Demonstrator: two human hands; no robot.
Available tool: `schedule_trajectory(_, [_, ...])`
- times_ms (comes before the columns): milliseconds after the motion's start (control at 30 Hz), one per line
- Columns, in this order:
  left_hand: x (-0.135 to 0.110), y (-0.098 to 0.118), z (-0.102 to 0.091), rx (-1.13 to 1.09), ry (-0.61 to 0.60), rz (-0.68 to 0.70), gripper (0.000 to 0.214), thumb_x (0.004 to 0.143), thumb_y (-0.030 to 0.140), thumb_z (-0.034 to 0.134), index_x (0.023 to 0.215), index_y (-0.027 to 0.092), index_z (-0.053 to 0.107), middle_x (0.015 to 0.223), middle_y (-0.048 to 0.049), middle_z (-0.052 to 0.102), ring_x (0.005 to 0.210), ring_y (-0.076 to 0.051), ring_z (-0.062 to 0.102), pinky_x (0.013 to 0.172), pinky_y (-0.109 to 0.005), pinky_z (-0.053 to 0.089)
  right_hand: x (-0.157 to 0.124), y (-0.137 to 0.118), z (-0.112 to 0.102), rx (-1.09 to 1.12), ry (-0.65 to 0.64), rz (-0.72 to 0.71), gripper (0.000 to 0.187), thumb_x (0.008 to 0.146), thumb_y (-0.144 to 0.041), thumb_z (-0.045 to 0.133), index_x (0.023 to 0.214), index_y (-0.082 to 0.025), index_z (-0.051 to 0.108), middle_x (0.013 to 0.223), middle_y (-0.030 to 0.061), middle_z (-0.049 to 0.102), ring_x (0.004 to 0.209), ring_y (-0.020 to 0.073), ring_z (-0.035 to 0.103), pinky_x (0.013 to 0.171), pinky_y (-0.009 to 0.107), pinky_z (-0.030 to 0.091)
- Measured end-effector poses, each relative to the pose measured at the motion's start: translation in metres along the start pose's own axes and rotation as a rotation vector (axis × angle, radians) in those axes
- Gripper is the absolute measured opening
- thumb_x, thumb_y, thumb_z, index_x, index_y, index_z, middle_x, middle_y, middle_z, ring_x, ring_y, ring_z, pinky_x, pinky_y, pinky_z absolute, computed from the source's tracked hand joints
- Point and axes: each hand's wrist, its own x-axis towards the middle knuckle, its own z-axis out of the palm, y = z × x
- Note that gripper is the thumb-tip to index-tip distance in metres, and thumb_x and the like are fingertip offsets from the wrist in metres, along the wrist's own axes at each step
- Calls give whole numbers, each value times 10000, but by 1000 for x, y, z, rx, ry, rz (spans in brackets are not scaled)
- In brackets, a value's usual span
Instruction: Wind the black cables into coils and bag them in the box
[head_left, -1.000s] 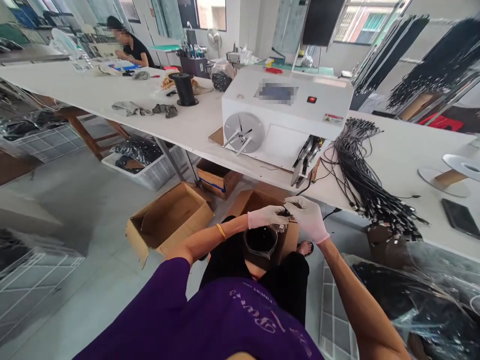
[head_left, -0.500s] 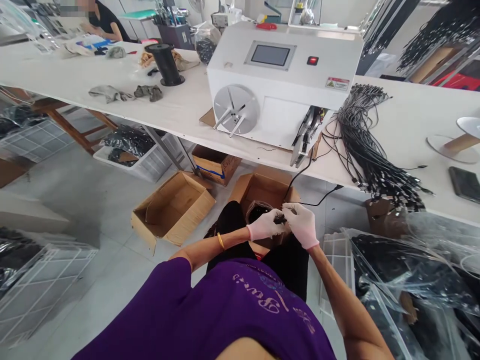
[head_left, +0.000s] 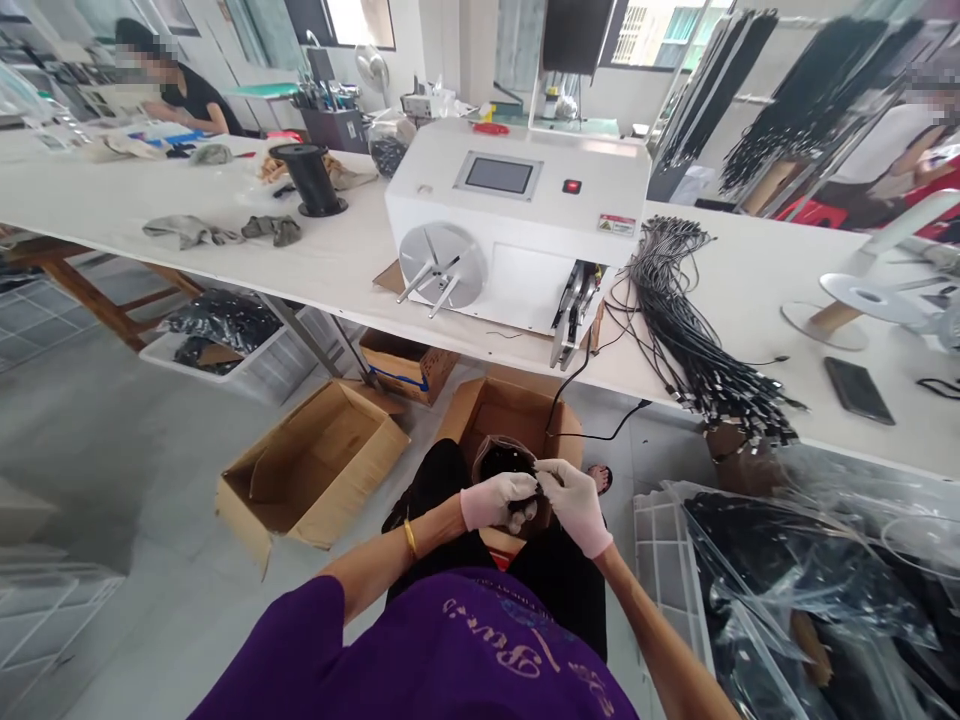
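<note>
My left hand (head_left: 499, 502), in a white glove with a pink cuff, is closed around a small black piece; its exact kind is too small to tell. Close beside it, the thumb and fingers of my gloved right hand (head_left: 574, 503) are pinched together near the top of that piece, and what they grip is hidden. Just beyond both hands, a clear plastic bag (head_left: 484, 450) with black contents sits in an open cardboard box (head_left: 459, 412). A black cable (head_left: 564, 388) hangs from the table edge into this box, then curves up to the right.
On the table (head_left: 337, 265) stands a white winding machine (head_left: 525, 240) with a round disc. A bundle of black cables (head_left: 686, 335) lies to its right, near a phone (head_left: 859, 390). Another cardboard box (head_left: 315, 465) is on the floor at left; a bagged crate (head_left: 660, 560) is at right.
The view has tilted up and shifted, so more of the room shows. My hands have stayed close together over the box. My left fingers now curl further around the black piece.
</note>
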Motion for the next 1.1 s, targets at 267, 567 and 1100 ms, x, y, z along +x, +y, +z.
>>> schedule_trajectory(267, [26,-14,3,-219,350,51,424,731,563,612,781,149,532,597,19,518,427,-63,438,377,-186,269,10,21,9,-80,-16,-111,180,867,-411,524,946,-388,685,985,18,720,952,271,670,865,425,547])
schedule_trajectory(567, [66,-25,-36,121,759,43,240,782,379,598,789,144,548,562,52,450,437,-53,358,428,-184,231,140,1,-87,-341,103,-156,315,889,-344,463,1020,-192,705,1081,100,687,1019,276,625,949,438,457])
schedule_trajectory(1100, [52,58,39,1003,500,732,563,796,201,541,1354,202,461,1382,-110,470,1284,-244,405,1117,-366,272,131,-35,-128,-889,-154,-411,133,884,-262,586,953,-185,670,978,68,669,875,178,620,818,339,494])
